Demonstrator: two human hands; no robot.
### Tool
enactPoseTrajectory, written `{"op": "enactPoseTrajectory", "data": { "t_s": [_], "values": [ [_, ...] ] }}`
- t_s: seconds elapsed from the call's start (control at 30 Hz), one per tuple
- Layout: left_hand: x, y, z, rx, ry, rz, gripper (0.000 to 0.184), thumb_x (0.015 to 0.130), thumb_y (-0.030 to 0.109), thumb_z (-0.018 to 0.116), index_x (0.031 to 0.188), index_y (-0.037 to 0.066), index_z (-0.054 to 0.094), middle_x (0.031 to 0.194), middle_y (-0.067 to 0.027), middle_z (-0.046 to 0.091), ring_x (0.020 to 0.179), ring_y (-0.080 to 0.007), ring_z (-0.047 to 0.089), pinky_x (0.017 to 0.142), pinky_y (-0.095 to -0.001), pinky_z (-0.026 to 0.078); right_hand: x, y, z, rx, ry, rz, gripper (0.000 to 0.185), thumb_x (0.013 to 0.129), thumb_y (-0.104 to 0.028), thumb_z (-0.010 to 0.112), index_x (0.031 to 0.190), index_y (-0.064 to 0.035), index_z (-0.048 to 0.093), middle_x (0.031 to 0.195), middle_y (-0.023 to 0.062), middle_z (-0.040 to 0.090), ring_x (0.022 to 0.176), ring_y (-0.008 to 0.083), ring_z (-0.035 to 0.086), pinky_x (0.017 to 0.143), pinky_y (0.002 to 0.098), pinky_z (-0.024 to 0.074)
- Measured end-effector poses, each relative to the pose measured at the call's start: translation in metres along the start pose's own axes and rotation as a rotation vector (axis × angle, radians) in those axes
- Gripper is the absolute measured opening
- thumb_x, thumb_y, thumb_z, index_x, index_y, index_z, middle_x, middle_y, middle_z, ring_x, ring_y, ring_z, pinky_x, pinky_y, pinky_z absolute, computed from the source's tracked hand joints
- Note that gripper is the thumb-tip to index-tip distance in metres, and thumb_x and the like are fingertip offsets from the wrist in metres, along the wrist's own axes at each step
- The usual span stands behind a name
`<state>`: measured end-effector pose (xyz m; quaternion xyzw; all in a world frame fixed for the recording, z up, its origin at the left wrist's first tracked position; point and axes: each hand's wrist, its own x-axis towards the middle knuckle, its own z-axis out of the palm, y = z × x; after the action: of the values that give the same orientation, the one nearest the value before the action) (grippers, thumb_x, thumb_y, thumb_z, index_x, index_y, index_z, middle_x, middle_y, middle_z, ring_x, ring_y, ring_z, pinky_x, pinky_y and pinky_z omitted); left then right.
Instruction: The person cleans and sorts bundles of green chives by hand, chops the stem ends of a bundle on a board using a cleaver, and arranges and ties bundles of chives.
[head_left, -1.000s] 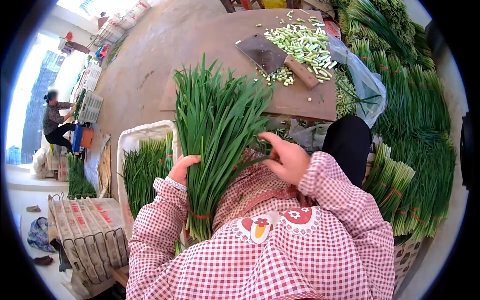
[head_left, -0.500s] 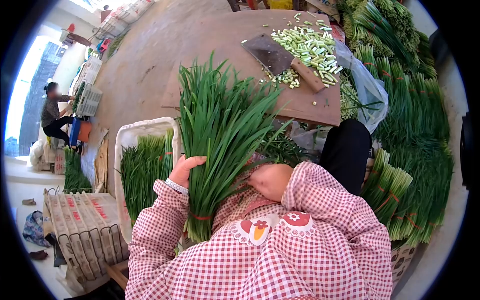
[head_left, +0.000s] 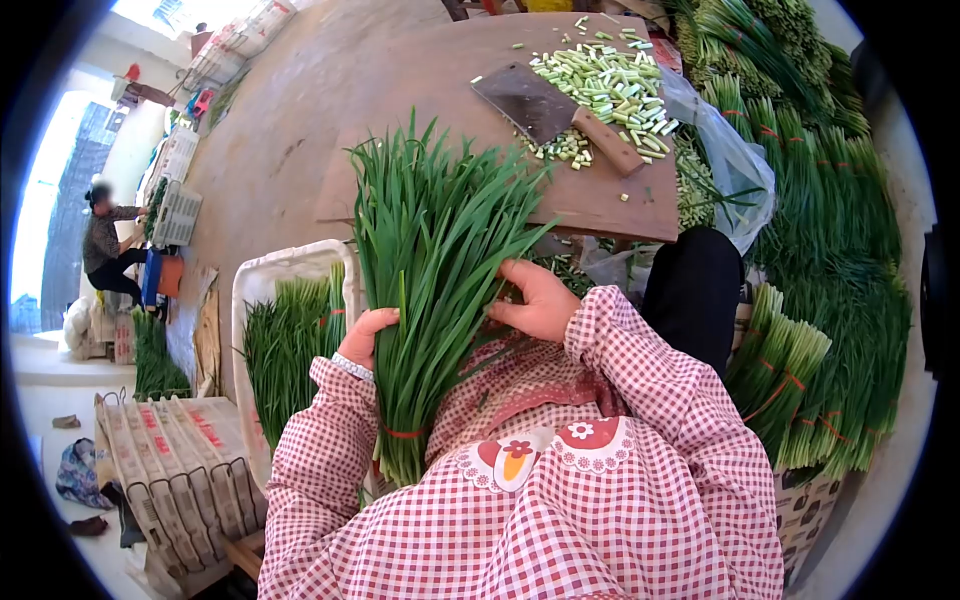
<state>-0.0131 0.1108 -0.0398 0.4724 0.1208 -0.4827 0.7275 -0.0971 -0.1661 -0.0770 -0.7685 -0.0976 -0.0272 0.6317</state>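
My left hand (head_left: 368, 338) is wrapped around a bunch of garlic chives (head_left: 430, 270) in front of my chest. The bunch stands upright, leaves fanning out at the top, with a red band round its pale stem ends. On the bunch's right side my right hand (head_left: 540, 300) pinches some of the leaves between thumb and fingers; the fingertips are partly hidden among them. Just beyond, a cleaver (head_left: 535, 103) with a wooden handle lies on the brown board (head_left: 440, 80), beside a pile of cut pale green stem pieces (head_left: 610, 85).
Left of the bunch, a white crate (head_left: 239, 310) holds more chives. Banded chive bundles (head_left: 830, 250) are stacked along the right. A clear plastic bag (head_left: 745, 205) hangs by the board. Folded crates (head_left: 180, 450) stand lower left. Another person (head_left: 105, 240) sits far left by crates.
My right hand has come up from low beside my lap to the right side of the bunch and closed on leaves there. My left hand keeps its hold; the bunch has barely moved.
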Motion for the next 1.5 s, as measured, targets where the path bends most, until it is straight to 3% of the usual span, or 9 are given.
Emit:
{"op": "enactPoseTrajectory", "data": {
  "t_s": [0.33, 0.43, 0.53, 1.0, 1.07, 1.13, 1.27, 1.33, 1.5],
  "values": [
    [-0.008, -0.001, 0.021, 0.044, 0.067, 0.060, 0.033, 0.084, 0.011, 0.057, 0.113, -0.005, 0.057, 0.100, -0.0145, 0.066, 0.085, -0.0228, 0.067, 0.075, -0.0350, 0.057, 0.000, -0.020, -0.005, -0.320, -0.273, 0.110, 0.042, 0.076, -0.023, 0.069, 0.112, -0.0056, 0.059, 0.108, 0.0214, 0.059, 0.097, 0.0370, 0.059, 0.083, 0.0401, 0.0481],
    [-0.009, -0.004, 0.035, 0.054, 0.110, 0.070, 0.033, 0.082, 0.008, 0.059, 0.113, -0.004, 0.056, 0.100, -0.0142, 0.066, 0.084, -0.0224, 0.066, 0.075, -0.0345, 0.057, -0.006, -0.006, 0.003, -0.410, -0.265, -0.062, 0.043, 0.077, -0.030, 0.068, 0.109, -0.0033, 0.059, 0.099, 0.0230, 0.061, 0.090, 0.0392, 0.060, 0.080, 0.0413, 0.0489],
    [-0.007, -0.006, 0.046, 0.107, 0.141, 0.130, 0.036, 0.082, 0.006, 0.059, 0.116, -0.003, 0.054, 0.102, -0.0147, 0.065, 0.085, -0.0245, 0.067, 0.075, -0.0368, 0.057, -0.007, -0.017, 0.008, -0.487, -0.365, 0.161, 0.039, 0.078, -0.027, 0.066, 0.106, -0.0014, 0.058, 0.096, 0.0237, 0.061, 0.090, 0.0395, 0.060, 0.080, 0.0424, 0.0492],
    [-0.003, -0.012, 0.072, 0.227, 0.249, 0.215, 0.034, 0.074, 0.000, 0.069, 0.107, -0.001, 0.059, 0.099, -0.0101, 0.066, 0.084, -0.0179, 0.065, 0.077, -0.0322, 0.053, -0.032, 0.000, 0.009, -0.373, -0.427, 0.130, 0.027, 0.082, -0.019, 0.053, 0.105, -0.0072, 0.063, 0.095, 0.0188, 0.063, 0.087, 0.0368, 0.059, 0.078, 0.0410, 0.0489],
    [0.000, -0.012, 0.070, 0.230, 0.262, 0.210, 0.034, 0.074, 0.000, 0.069, 0.106, -0.002, 0.058, 0.098, -0.0103, 0.066, 0.084, -0.0179, 0.065, 0.078, -0.0318, 0.053, -0.041, 0.033, 0.009, -0.368, -0.019, 0.324, 0.021, 0.087, -0.019, 0.045, 0.092, -0.0080, 0.062, 0.080, 0.0139, 0.064, 0.077, 0.0325, 0.061, 0.069, 0.0410, 0.0489],
    [0.000, -0.013, 0.068, 0.229, 0.276, 0.211, 0.035, 0.074, -0.001, 0.070, 0.106, -0.002, 0.058, 0.098, -0.0106, 0.066, 0.084, -0.0179, 0.065, 0.078, -0.0314, 0.053, -0.046, 0.059, -0.023, 0.106, 0.423, 0.695, 0.016, 0.087, -0.017, 0.044, 0.081, -0.0092, 0.057, 0.068, 0.0088, 0.059, 0.062, 0.0232, 0.059, 0.053, 0.0377, 0.0463],
    [0.000, -0.018, 0.074, 0.268, 0.273, 0.266, 0.036, 0.074, -0.003, 0.068, 0.108, -0.003, 0.055, 0.098, -0.0118, 0.065, 0.083, -0.0195, 0.065, 0.074, -0.0331, 0.056, -0.055, -0.044, -0.077, 0.796, 0.568, 0.611, 0.014, 0.087, -0.006, 0.042, 0.097, -0.0058, 0.053, 0.071, 0.0037, 0.057, 0.044, 0.0075, 0.044, 0.033, 0.0208, 0.0292],
    [0.004, -0.020, 0.080, 0.307, 0.286, 0.275, 0.037, 0.073, -0.004, 0.069, 0.107, -0.003, 0.054, 0.098, -0.0119, 0.065, 0.083, -0.0189, 0.065, 0.075, -0.0326, 0.055, -0.057, -0.060, -0.066, 0.808, 0.347, 0.509, 0.026, 0.090, -0.007, 0.041, 0.113, -0.0033, 0.051, 0.074, 0.0041, 0.056, 0.045, 0.0057, 0.043, 0.034, 0.0187, 0.0278],
    [0.005, -0.024, 0.087, 0.323, 0.287, 0.294, 0.052, 0.068, 0.001, 0.076, 0.111, -0.006, 0.048, 0.099, -0.0120, 0.063, 0.086, -0.0180, 0.063, 0.080, -0.0304, 0.051, -0.024, -0.061, 0.001, 0.493, 0.043, 0.592, 0.031, 0.086, -0.017, 0.060, 0.112, -0.0004, 0.053, 0.080, 0.0013, 0.055, 0.061, 0.0073, 0.048, 0.053, 0.0215, 0.0413]
  ]
}}
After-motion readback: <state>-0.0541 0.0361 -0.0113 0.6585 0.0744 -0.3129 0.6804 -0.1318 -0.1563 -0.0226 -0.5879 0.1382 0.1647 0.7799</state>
